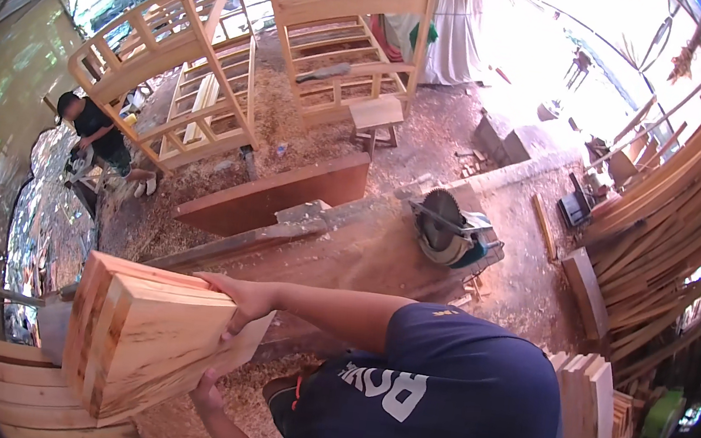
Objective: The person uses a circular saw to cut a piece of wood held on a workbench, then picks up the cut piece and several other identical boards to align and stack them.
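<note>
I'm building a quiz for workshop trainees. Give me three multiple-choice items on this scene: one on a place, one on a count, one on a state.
1. Where does the circular saw lie?
A. on the long brown bench
B. inside a bed frame
C. on the small stool

2. How many tall, pale wooden bed frames stand at the back?
A. none
B. two
C. five

3. What is the state of the stack of boards in front?
A. lying untouched on the floor
B. being cut by the saw
C. held by two hands

Answers:
1 A: the circular saw rests on the long brown bench.
2 B: one bed frame stands left and a second bed frame beside it.
3 C: one hand lies on top of the stack of boards and the other hand grips it from beneath.
</note>
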`<state>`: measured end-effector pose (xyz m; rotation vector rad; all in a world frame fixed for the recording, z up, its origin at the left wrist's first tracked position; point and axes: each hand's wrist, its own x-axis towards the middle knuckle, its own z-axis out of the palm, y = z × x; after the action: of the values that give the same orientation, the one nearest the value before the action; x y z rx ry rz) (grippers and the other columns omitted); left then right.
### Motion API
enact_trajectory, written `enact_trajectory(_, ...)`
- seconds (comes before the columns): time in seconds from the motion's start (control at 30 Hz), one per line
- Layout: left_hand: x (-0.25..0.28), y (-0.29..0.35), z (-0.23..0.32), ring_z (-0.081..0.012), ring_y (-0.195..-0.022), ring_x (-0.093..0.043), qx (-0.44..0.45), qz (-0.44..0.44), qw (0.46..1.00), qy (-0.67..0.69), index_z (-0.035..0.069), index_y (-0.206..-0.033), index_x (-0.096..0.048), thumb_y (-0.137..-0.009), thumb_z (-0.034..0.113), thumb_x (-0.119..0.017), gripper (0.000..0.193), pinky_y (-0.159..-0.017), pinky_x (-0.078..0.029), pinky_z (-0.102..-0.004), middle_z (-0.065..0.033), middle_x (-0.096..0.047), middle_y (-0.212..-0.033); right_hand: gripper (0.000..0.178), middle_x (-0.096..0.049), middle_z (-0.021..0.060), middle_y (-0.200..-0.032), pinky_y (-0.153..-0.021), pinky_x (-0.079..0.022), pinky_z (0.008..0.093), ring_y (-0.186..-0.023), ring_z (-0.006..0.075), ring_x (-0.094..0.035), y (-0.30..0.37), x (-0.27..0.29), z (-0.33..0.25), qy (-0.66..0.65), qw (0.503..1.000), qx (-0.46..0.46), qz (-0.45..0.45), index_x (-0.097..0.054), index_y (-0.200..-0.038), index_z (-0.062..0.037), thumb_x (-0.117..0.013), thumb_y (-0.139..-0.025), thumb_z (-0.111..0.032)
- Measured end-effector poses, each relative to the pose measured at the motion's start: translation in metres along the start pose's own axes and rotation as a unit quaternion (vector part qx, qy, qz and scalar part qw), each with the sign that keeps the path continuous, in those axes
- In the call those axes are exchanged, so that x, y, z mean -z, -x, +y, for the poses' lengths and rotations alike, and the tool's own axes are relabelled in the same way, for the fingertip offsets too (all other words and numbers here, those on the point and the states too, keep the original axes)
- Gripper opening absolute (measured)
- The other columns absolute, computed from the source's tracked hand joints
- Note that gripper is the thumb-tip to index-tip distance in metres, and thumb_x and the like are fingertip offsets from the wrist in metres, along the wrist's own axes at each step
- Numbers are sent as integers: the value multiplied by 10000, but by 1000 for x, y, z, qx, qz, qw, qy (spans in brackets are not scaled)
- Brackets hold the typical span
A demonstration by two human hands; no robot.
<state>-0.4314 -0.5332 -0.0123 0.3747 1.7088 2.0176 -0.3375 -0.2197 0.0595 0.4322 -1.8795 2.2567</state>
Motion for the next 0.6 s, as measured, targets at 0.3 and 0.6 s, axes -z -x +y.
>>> enact_trajectory(0.3, 6, -12, -14, -329, -1418, -429, -15, 19, 999, 28, -11, -1518, -398, -696, 83, -769, 907, -1221, -287, -482, -166, -463, -1515, 1454, -327, 181, -1602, -1232, -270, 430, -1493, 294, -318, 12, 8, 19, -100, 994, -29, 26, -27, -1653, -23, -1001, -641, -399)
enact_trajectory(0.6, 52, -20, -27, -333, -1453, -403, 16, 25, 999, 25, -16, -1541, -384, -728, 107, -763, 905, -1249, -246, -508, -168, -455, -1544, 1172, -380, 180, -1589, -1228, -280, 442, -1486, 290, -340, 10, 41, 64, -119, 983, -118, 76, -172, -1618, -9, -707, -832, -694)
